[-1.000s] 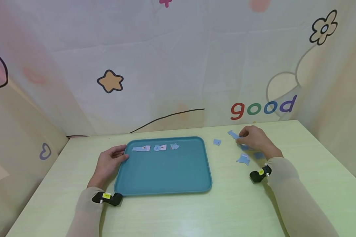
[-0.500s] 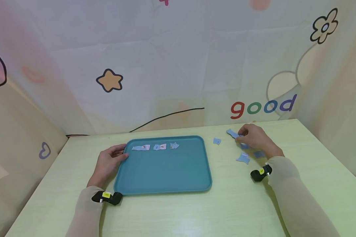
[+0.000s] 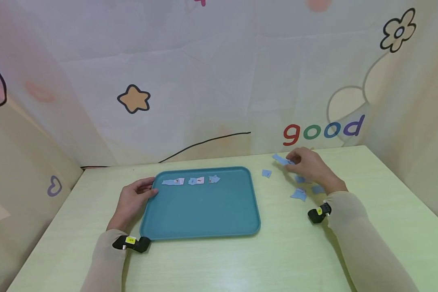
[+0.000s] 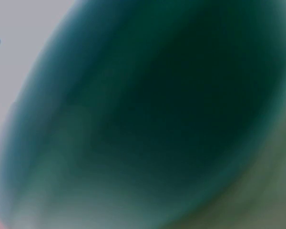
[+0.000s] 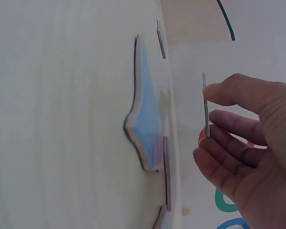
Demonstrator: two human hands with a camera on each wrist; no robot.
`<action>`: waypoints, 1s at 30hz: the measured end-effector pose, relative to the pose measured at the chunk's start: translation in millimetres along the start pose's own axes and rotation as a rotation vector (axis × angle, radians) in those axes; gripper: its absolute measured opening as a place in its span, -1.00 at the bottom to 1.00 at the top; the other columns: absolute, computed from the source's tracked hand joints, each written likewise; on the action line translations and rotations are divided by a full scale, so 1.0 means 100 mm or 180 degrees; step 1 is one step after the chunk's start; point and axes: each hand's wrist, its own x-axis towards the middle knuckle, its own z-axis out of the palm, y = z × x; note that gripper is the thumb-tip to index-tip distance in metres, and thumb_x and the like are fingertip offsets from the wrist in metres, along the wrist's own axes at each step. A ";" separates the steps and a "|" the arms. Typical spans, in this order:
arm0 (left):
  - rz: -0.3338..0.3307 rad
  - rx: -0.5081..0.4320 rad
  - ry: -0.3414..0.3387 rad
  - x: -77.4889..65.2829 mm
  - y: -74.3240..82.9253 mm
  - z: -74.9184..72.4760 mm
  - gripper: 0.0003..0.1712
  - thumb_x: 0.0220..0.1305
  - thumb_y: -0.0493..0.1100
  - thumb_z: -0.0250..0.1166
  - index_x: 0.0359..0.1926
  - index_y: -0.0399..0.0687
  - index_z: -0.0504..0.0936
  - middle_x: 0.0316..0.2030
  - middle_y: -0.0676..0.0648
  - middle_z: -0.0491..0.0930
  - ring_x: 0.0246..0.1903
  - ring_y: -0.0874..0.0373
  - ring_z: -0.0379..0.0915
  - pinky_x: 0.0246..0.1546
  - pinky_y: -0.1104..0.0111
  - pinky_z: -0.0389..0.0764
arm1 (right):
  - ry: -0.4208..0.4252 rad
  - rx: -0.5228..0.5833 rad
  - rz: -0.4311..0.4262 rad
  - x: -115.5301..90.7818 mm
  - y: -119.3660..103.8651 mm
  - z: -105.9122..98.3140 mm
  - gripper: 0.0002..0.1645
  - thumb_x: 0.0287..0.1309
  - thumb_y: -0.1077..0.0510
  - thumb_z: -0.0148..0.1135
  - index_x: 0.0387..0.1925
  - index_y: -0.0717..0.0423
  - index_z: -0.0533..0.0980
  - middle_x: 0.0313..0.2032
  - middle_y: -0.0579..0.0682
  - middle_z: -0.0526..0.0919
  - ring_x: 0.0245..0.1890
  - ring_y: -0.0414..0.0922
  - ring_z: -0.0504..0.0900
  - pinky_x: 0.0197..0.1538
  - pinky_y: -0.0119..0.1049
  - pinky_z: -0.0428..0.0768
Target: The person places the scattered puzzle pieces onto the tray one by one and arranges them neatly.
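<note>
A long pale-blue puzzle piece point(image 3: 279, 159) is pinched between the thumb and fingers of my right hand point(image 3: 309, 165), raised over the table's back right. Seen edge-on in the right wrist view, this piece point(image 5: 206, 107) is thin and flat. Several other blue pieces lie below that hand, among them a notched one point(image 3: 298, 194), and a small square piece point(image 3: 266, 173) lies beside the tray. My left hand point(image 3: 134, 199) holds the left rim of the blue-green tray point(image 3: 200, 215), thumb over the edge. Near the tray's far rim sits a row of blue-and-pink pieces point(image 3: 173, 182).
The pale wooden table point(image 3: 219, 263) ends at a printed cloth backdrop point(image 3: 219, 101) behind the tray, with more cloth at both sides. Black wrist cameras point(image 3: 131, 243) sit on both sleeves. A dark blurred shape fills most of the left wrist view.
My right hand has lifted the long puzzle piece off the table and carried it slightly left and back, uncovering pieces beneath. The left hand stays at the tray.
</note>
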 end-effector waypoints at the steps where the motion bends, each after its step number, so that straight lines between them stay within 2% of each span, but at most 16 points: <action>1: 0.0000 -0.0001 0.0002 0.00 0.00 0.00 -0.44 0.49 -0.24 0.37 0.43 -0.25 0.53 0.18 -0.29 0.62 0.17 -0.13 0.56 0.19 0.21 0.62 | 0.0004 -0.0003 -0.0028 0.00 -0.02 0.00 -0.54 0.38 0.16 0.39 0.16 0.40 0.58 0.06 0.28 0.62 0.05 0.18 0.56 0.26 0.15 0.56; 13: 0.0015 0.0011 0.0017 0.01 -0.01 0.00 -0.45 0.49 -0.25 0.36 0.43 -0.26 0.53 0.19 -0.29 0.62 0.18 -0.13 0.56 0.23 0.12 0.61 | 0.0073 -0.0053 -0.0302 -0.02 -0.27 0.02 -0.51 0.35 0.19 0.42 0.20 0.39 0.59 0.10 0.29 0.61 0.11 0.22 0.57 0.27 0.17 0.57; 22: 0.0041 0.0035 0.0006 0.02 -0.02 -0.02 -0.44 0.48 -0.24 0.37 0.43 -0.27 0.53 0.18 -0.31 0.63 0.18 -0.16 0.57 0.26 0.04 0.58 | 0.0047 -0.0037 -0.0426 -0.01 -0.38 0.08 -0.59 0.31 0.24 0.46 0.11 0.38 0.65 0.02 0.24 0.58 0.01 0.17 0.56 0.17 0.08 0.61; 26: 0.0037 0.0053 0.0009 0.01 -0.01 -0.01 -0.44 0.48 -0.23 0.38 0.42 -0.27 0.54 0.18 -0.31 0.63 0.18 -0.16 0.57 0.24 0.09 0.61 | 0.0039 -0.0028 -0.0504 -0.01 -0.40 0.11 -0.61 0.29 0.25 0.47 0.08 0.37 0.66 -0.03 0.21 0.60 -0.01 0.16 0.58 0.16 0.07 0.61; 30: 0.0030 -0.0017 -0.0006 0.00 0.00 -0.01 -0.44 0.48 -0.24 0.37 0.42 -0.28 0.54 0.19 -0.31 0.62 0.18 -0.14 0.55 0.18 0.26 0.61 | 0.0031 -0.0018 -0.0606 -0.01 -0.42 0.16 -0.65 0.28 0.26 0.47 0.04 0.35 0.67 -0.08 0.17 0.59 -0.05 0.14 0.58 0.14 0.06 0.60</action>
